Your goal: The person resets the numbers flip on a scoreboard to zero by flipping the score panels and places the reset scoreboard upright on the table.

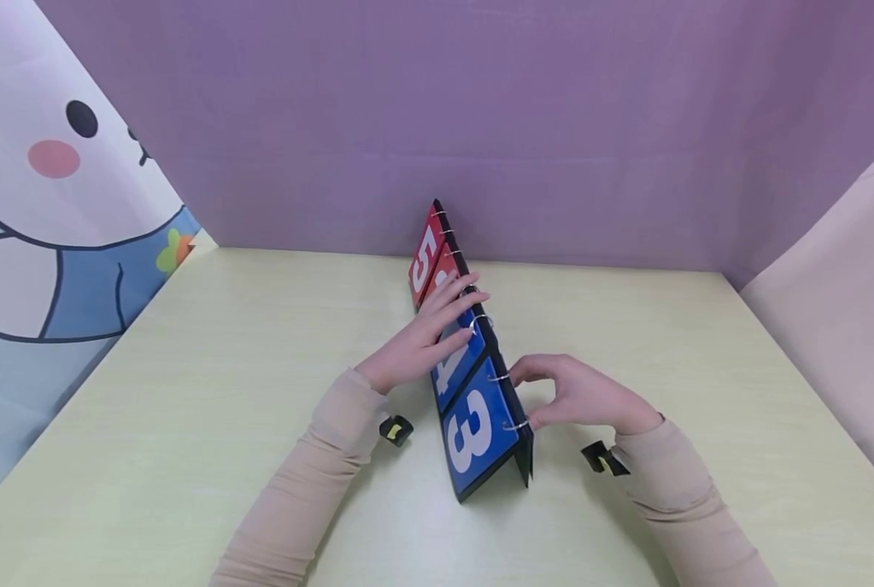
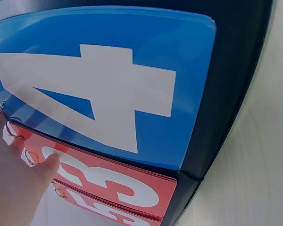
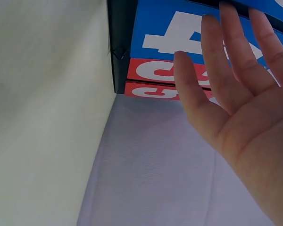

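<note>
A black flip scoreboard (image 1: 523,440) stands like a tent in the middle of the pale table. Its left face shows red cards (image 1: 425,257) at the far end and blue cards "4" and "3" (image 1: 474,432) at the near end. My left hand (image 1: 433,330) lies with straight fingers across the blue "4" card (image 2: 108,94), fingertips at the ridge rings beside a red "3" card (image 2: 108,181). On the other side of the ridge, my right hand (image 1: 584,395) touches the top edge near the rings, its fingers (image 3: 236,70) loosely extended toward the blue card (image 3: 165,37).
The pale green table (image 1: 224,367) is walled by a purple backdrop (image 1: 481,106), a cartoon-printed panel (image 1: 41,204) on the left and a pale pink panel (image 1: 833,285) on the right. Black wrist clips (image 1: 396,429) sit on both sleeves.
</note>
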Demonstrator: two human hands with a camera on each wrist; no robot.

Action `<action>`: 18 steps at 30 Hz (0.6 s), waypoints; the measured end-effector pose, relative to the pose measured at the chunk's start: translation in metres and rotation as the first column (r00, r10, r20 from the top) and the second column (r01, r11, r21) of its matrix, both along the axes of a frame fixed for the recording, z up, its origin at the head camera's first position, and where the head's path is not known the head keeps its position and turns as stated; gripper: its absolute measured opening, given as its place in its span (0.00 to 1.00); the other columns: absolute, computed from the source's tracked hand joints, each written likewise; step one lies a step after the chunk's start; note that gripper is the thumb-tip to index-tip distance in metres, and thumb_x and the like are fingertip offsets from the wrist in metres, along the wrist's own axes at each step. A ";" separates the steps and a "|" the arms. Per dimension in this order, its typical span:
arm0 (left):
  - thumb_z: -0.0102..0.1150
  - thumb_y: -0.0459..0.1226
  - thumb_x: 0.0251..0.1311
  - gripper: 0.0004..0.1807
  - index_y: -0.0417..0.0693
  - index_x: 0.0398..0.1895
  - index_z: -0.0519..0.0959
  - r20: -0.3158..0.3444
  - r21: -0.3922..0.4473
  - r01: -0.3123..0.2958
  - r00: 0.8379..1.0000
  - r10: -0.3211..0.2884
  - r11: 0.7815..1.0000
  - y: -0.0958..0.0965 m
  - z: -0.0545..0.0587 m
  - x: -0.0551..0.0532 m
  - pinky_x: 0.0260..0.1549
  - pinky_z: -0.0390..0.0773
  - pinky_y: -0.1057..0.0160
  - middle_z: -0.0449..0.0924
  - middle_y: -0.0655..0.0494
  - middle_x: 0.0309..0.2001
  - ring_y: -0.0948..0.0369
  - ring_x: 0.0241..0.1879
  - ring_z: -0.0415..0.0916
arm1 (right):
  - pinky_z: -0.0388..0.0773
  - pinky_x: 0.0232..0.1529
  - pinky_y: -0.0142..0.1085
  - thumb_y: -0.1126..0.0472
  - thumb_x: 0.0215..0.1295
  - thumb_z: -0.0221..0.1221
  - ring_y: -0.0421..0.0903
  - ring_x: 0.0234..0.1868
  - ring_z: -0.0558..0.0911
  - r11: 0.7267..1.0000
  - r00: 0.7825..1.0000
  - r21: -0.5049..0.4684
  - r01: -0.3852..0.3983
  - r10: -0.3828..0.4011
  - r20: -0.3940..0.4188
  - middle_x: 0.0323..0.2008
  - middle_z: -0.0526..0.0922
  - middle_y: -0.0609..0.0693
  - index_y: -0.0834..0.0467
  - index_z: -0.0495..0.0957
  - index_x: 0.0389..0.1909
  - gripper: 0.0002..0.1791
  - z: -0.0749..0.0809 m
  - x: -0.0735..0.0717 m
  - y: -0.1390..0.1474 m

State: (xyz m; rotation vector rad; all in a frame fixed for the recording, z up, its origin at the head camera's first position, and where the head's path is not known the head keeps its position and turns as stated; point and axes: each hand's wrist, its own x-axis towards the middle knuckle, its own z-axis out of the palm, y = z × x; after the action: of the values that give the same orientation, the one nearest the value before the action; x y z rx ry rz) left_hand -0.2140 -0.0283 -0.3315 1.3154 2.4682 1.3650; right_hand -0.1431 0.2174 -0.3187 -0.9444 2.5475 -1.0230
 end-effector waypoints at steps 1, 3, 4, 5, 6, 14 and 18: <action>0.47 0.43 0.69 0.28 0.54 0.71 0.59 -0.002 0.000 0.000 1.000 0.000 1.000 0.000 0.000 0.000 0.69 0.42 0.38 0.40 0.61 0.76 0.63 0.75 0.25 | 0.74 0.57 0.49 0.54 0.49 0.71 0.45 0.50 0.79 1.000 1.000 0.001 -0.001 0.001 0.005 0.44 0.83 0.46 0.57 0.78 0.46 0.24 0.000 0.000 0.000; 0.47 0.43 0.69 0.28 0.54 0.71 0.59 -0.005 0.001 0.001 1.000 -0.001 1.000 0.000 0.000 0.000 0.69 0.42 0.39 0.40 0.60 0.76 0.63 0.75 0.25 | 0.73 0.57 0.50 0.53 0.49 0.71 0.45 0.49 0.80 1.000 1.000 0.005 -0.001 0.000 0.015 0.43 0.83 0.46 0.56 0.78 0.45 0.22 -0.001 -0.001 0.000; 0.47 0.43 0.69 0.28 0.53 0.71 0.59 -0.007 0.001 0.001 1.000 -0.001 1.000 0.000 -0.001 0.000 0.69 0.42 0.39 0.40 0.60 0.76 0.63 0.75 0.25 | 0.73 0.57 0.50 0.53 0.49 0.71 0.45 0.49 0.80 1.000 1.000 0.005 -0.001 0.001 0.020 0.43 0.83 0.46 0.56 0.78 0.44 0.21 -0.002 -0.001 0.000; 0.47 0.43 0.69 0.28 0.54 0.71 0.59 -0.008 0.000 0.000 1.000 0.000 1.000 0.000 -0.001 0.000 0.69 0.42 0.39 0.40 0.60 0.76 0.63 0.75 0.25 | 0.73 0.57 0.51 0.53 0.50 0.71 0.46 0.49 0.80 1.000 1.000 0.005 -0.001 0.001 0.024 0.43 0.83 0.46 0.56 0.78 0.43 0.21 -0.002 -0.001 0.001; 0.47 0.43 0.69 0.28 0.54 0.71 0.59 -0.008 -0.001 -0.001 1.000 0.001 1.000 0.000 -0.001 -0.001 0.69 0.42 0.39 0.40 0.61 0.76 0.63 0.75 0.25 | 0.73 0.57 0.51 0.54 0.50 0.71 0.47 0.49 0.80 1.000 1.000 0.005 0.000 0.000 0.028 0.42 0.83 0.46 0.57 0.78 0.42 0.20 -0.003 -0.002 0.002; 0.47 0.42 0.69 0.28 0.55 0.71 0.59 -0.017 0.001 -0.002 1.000 0.002 1.000 0.000 -0.001 -0.001 0.69 0.42 0.39 0.41 0.60 0.76 0.64 0.75 0.25 | 0.72 0.58 0.53 0.54 0.52 0.69 0.46 0.50 0.79 1.000 0.996 0.003 -0.021 0.021 0.089 0.38 0.82 0.45 0.57 0.77 0.36 0.15 -0.010 -0.008 0.010; 0.47 0.43 0.69 0.28 0.56 0.71 0.59 -0.018 0.003 -0.003 1.000 0.003 1.000 0.001 -0.001 -0.002 0.69 0.43 0.40 0.41 0.60 0.76 0.64 0.75 0.25 | 0.72 0.58 0.53 0.55 0.54 0.68 0.42 0.49 0.79 1.000 0.995 0.014 -0.024 0.023 0.093 0.37 0.81 0.43 0.56 0.77 0.34 0.12 -0.011 -0.010 0.014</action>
State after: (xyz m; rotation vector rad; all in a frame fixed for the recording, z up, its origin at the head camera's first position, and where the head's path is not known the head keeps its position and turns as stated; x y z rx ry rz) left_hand -0.2155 -0.0275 -0.3328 1.3311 2.4810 1.3636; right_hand -0.1533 0.2312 -0.3301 -0.8987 2.4590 -1.0156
